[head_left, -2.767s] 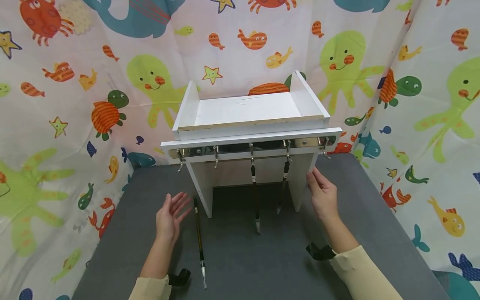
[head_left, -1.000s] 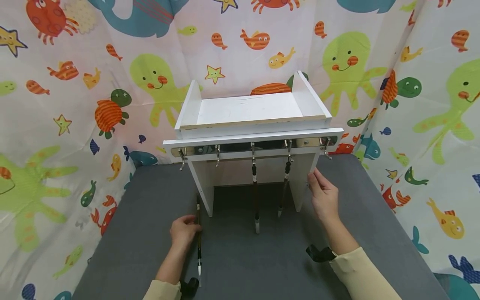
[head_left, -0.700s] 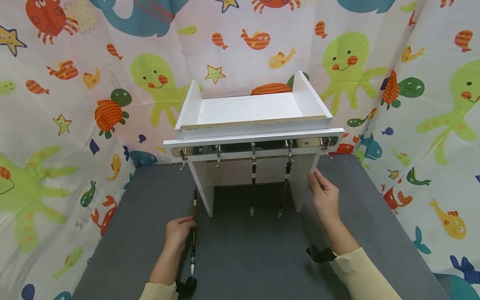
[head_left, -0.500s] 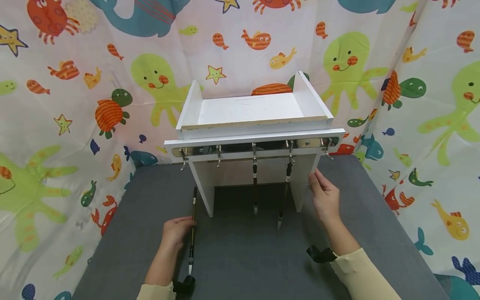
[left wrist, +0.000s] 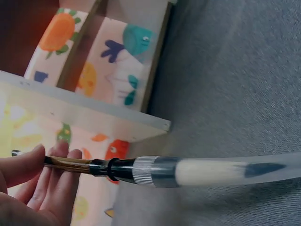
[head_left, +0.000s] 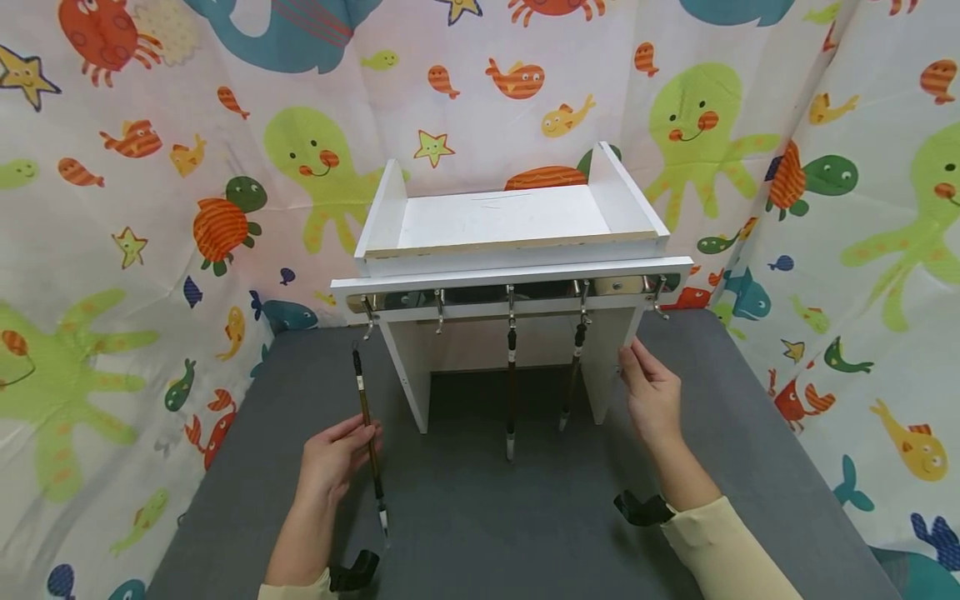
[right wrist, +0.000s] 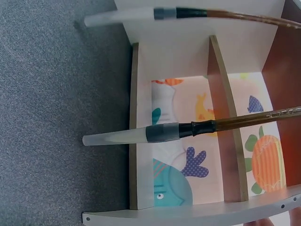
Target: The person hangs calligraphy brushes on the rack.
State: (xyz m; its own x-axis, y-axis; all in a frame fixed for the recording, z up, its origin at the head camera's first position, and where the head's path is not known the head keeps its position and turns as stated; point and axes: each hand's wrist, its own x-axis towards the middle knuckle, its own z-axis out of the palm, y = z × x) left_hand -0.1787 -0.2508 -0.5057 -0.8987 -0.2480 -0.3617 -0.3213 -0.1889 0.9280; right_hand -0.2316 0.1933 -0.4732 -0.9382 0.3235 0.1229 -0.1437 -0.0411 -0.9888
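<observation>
My left hand (head_left: 330, 467) pinches a calligraphy brush (head_left: 363, 390) by its brown handle, left of the white rack. The brush slants with its hanging loop up. Its bristle end (left wrist: 211, 173), under a clear cap, points down towards the near side of the table. Two similar brushes, the middle one (head_left: 512, 379) and the right one (head_left: 573, 375), hang bristles down from hooks on the white rack (head_left: 495, 221). My right hand (head_left: 651, 392) grips the front edge of the rack's right side panel between thumb and fingers.
A metal hook strip (head_left: 472, 294) runs along the rack's front; its two left hooks, including the second hook (head_left: 439, 312), and the far right hook (head_left: 660, 300) bear nothing. The rack stands on a grey table (head_left: 465, 533) before a sea-animal curtain (head_left: 465, 117).
My left hand has come down onto the brush lying on the table, pinched it, lifted it and drawn it left, tilting it. The hanging brushes swing slightly. My right hand keeps its grip.
</observation>
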